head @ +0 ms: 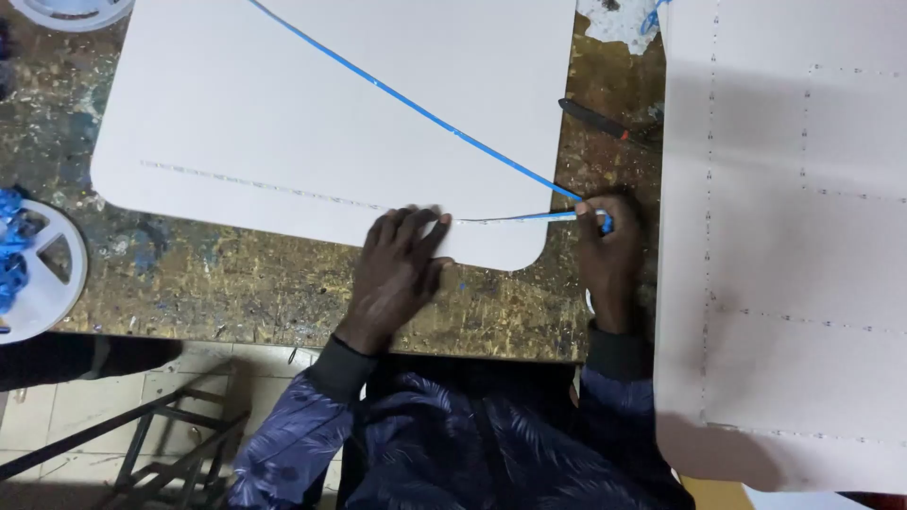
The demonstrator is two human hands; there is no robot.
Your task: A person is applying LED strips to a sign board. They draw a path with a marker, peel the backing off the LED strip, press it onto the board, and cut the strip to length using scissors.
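Left hand (397, 269) lies palm down, fingers spread and flat, pressing the near edge of the white rounded-corner board (283, 113) onto the worn workbench (236, 283); it grips nothing. Right hand (609, 250) is fisted, knuckles up, pinching the blue tape strip (425, 113) at the board's right corner. The strip is folded at the pinch — one leg lies leftward along the near edge to the left fingertips; the other climbs diagonally up-left across the board.

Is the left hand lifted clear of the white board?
No, the left hand lies flat on the white board, pressing the strip down near its lower edge, while the right hand pinches the blue strip.
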